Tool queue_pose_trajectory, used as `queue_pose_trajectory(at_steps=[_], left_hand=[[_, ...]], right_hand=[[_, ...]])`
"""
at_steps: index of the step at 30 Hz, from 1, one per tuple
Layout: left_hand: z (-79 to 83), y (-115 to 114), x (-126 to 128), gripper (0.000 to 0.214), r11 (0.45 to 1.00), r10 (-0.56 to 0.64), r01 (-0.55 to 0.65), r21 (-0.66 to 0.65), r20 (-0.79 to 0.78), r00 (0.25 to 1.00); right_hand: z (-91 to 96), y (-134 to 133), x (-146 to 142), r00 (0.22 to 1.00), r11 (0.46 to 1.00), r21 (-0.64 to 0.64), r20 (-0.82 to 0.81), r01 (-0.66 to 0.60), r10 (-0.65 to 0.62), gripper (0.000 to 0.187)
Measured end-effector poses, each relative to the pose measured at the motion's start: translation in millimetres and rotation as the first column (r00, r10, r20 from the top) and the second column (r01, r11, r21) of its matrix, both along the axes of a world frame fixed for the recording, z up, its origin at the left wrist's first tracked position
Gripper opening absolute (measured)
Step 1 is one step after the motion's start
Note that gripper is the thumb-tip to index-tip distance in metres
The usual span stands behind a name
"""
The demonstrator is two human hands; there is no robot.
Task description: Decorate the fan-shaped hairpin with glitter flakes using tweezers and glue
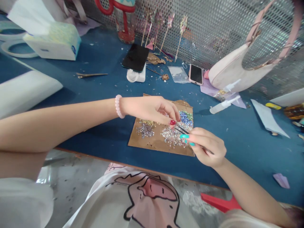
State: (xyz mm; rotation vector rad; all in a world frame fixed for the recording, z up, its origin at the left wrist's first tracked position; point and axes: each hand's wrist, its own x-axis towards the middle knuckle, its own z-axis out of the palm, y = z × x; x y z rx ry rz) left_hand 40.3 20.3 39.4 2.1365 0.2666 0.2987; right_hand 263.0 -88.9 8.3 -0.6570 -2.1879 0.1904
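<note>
My right hand (205, 144), with turquoise nails, grips dark tweezers (181, 129) whose tips point up and left. Just beyond those tips, my left hand (152, 109), with red nails, is closed in a pinch; whatever lies between its fingers is too small or hidden to name. Both hands are over a piece of brown cardboard (140, 142). On it lie loose piles of clear rhinestones (174, 137), blue rhinestones (186, 117) and greyish rhinestones (145, 130). Yellowish ones are partly covered by my left hand.
Behind the cardboard lie a black phone (136, 57), a smaller phone (196, 74) and a plastic bag (178, 74). Decorated sticks (179, 41) stand by the mesh. A white handbag (234, 74), glue bottle (222, 106), tissue box (57, 44) and hair clip (91, 75) surround the work area.
</note>
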Motion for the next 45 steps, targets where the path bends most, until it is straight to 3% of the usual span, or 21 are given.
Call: queue_pose_trajectory(at_steps=[16,34,45], left_hand=[[-1.6,0.6,-0.7,0.017,0.998,-0.048,0.050,-0.023,0.098,0.994],[-4.1,-5.5,1.1,0.017,0.999,0.031,-0.029,-0.014,0.207,0.978],[-4.8,-2.4,0.1,0.018,1.000,0.007,-0.009,0.015,0.155,0.988]], right_hand=[[0.8,-0.1,-0.2,1.000,1.000,-0.004,-0.014,0.010,-0.010,0.043],[0.5,-2.0,-1.6,0.998,0.998,-0.056,-0.058,-0.020,0.016,0.048],[0.1,-4.7,-3.2,0.994,0.990,-0.133,-0.089,0.048,-0.060,0.043]])
